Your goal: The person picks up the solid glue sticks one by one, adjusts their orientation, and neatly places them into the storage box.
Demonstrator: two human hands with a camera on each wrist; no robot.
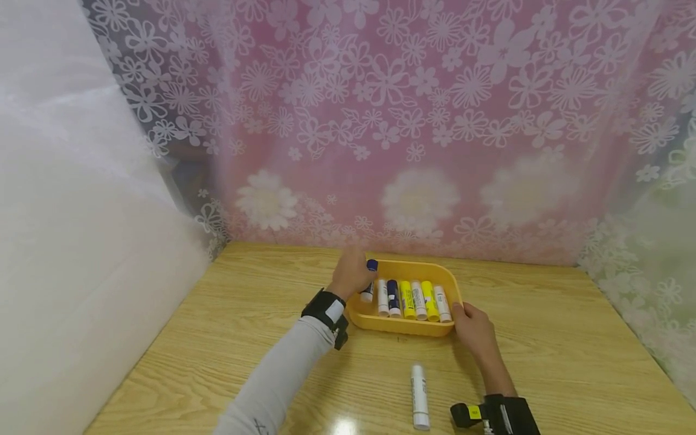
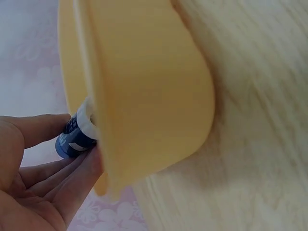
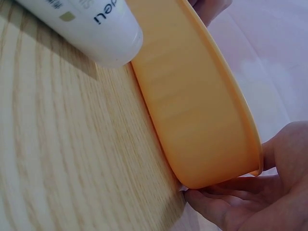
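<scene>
My left hand (image 1: 350,275) pinches a blue-and-white glue stick (image 2: 74,139) between thumb and fingers at the left end of a yellow plastic basket (image 1: 402,327). This stick stands tilted, its dark blue end up and its white end inside the basket. With my right hand (image 1: 477,331) I hold the basket's right front corner, thumb at the rim and fingers along the outer wall. Inside lie several glue sticks in a row, among them white ones, a dark blue one (image 1: 394,299) and yellow ones (image 1: 429,301).
A single white glue stick (image 1: 420,397) lies on the wooden table (image 1: 244,302) in front of the basket, left of my right wrist. Behind the table hangs a pink flowered curtain (image 1: 408,121). White sheeting (image 1: 81,211) borders the left side.
</scene>
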